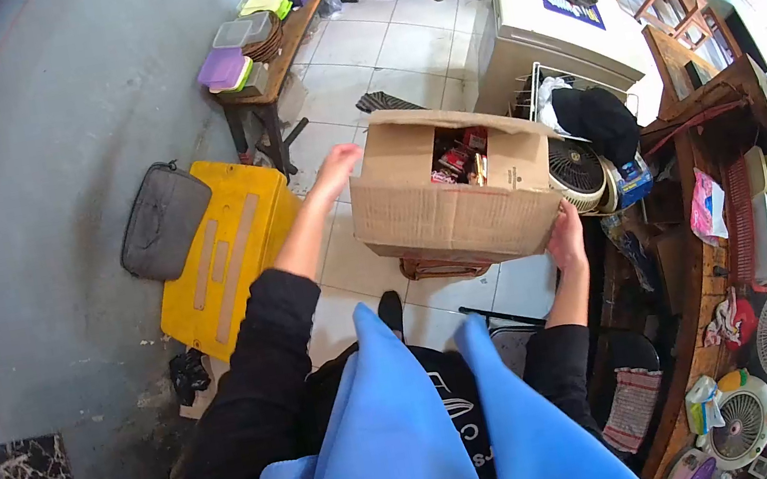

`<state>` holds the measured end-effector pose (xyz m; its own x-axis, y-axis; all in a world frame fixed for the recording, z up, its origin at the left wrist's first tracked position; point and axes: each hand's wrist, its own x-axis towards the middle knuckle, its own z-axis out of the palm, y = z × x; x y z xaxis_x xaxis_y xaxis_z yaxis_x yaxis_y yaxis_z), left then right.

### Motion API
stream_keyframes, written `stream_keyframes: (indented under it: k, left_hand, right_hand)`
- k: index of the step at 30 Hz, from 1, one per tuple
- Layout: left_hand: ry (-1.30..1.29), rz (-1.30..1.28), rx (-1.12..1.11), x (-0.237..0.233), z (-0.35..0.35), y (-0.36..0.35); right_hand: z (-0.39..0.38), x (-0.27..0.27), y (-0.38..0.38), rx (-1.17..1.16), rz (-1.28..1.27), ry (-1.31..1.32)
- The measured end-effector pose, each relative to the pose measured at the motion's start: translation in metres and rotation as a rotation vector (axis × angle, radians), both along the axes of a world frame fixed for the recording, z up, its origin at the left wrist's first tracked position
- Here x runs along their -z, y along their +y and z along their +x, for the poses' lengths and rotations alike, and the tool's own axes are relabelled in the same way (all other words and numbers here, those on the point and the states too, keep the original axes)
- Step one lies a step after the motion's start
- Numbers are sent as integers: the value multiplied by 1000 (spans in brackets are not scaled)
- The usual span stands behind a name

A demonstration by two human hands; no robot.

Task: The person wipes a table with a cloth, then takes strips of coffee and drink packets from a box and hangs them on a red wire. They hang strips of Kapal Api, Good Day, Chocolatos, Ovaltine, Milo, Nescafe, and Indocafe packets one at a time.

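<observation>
A large brown cardboard box [446, 219] stands in front of me on a low brown stool [444, 268]. Through the gap between its top flaps, small red packets [460, 161] show inside. My left hand [338, 168] is beside the box's upper left corner, its fingers bent inward; whether they touch the cardboard is unclear. At the box's right side, my right hand [566, 237] rests against the lower right corner with its fingers up along the edge. Black sleeves cover both forearms, and blue cloth hangs below.
On the left, a yellow case [234, 254] with a grey bag [165, 220] lies by the wall. A wooden bench [294, 36] holds plastic containers. To the right are a white freezer [522, 39], a fan [578, 171] and a cluttered wooden shelf [706, 287].
</observation>
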<state>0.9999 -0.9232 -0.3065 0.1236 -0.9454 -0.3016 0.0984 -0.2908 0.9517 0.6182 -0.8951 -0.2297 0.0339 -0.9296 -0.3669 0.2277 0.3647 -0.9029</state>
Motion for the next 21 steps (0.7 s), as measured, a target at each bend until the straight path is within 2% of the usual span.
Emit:
stream_keyframes:
  k: [1, 2, 3, 5, 6, 7, 8, 9, 10, 11, 12, 13, 15, 16, 17, 18, 19, 21]
  left_hand:
    - [13, 0, 6, 4, -3, -12]
    - [-262, -203, 116, 7, -10, -25]
    - [-538, -406, 220, 7, -18, -39]
    - [-542, -421, 473, -13, -33, -46]
    - [-540, -412, 470, -26, -47, -51]
    - [-703, -178, 508, -39, -64, -55]
    - [-860, 65, 550, -45, -76, -52]
    - [-857, 79, 559, -47, -83, -47]
    - [-1021, 52, 575, -51, -90, -46]
    - [-1180, 26, 578, -56, -96, -46]
    - [-1192, 30, 547, -56, -99, -46]
    - [-1188, 44, 523, -53, -100, -46]
    - [-1092, -223, 240, -49, -91, -47]
    - [-1031, -158, 218, -68, -79, -43]
    - [-999, -144, 117, -74, -66, -39]
    - [-963, 57, 166, -88, -48, -39]
    - [-921, 257, 214, -98, -33, -38]
    - [-1025, 326, 261, -96, -7, -29]
  right_hand:
    - [-11, -15, -2, -202, 141, -103]
    - [-16, -26, -1, -144, 262, 22]
    - [-28, -26, -8, -308, 330, 88]
    - [-18, -18, -35, -660, 212, 319]
    - [23, -58, -38, -747, 352, 592]
    - [25, -34, -49, -771, 30, 798]
    - [40, -30, -57, -699, -195, 973]
    - [54, -27, -64, -619, -426, 1147]
    - [57, -25, -70, -633, -425, 1150]
    - [59, -26, -81, -534, -698, 1375]
    - [62, -29, -89, -417, -982, 1575]
    - [66, -36, -96, -649, -613, 1718]
    - [72, -27, -105, -755, -1161, 1466]
    - [81, -25, -108, -774, -1178, 1449]
    - [88, -21, -106, -896, -1290, 1405]
    - [93, -17, -107, -1007, -1403, 1351]
    - [88, -14, -111, -1013, -1410, 1326]
    - [70, -7, -124, -985, -1148, 1362]
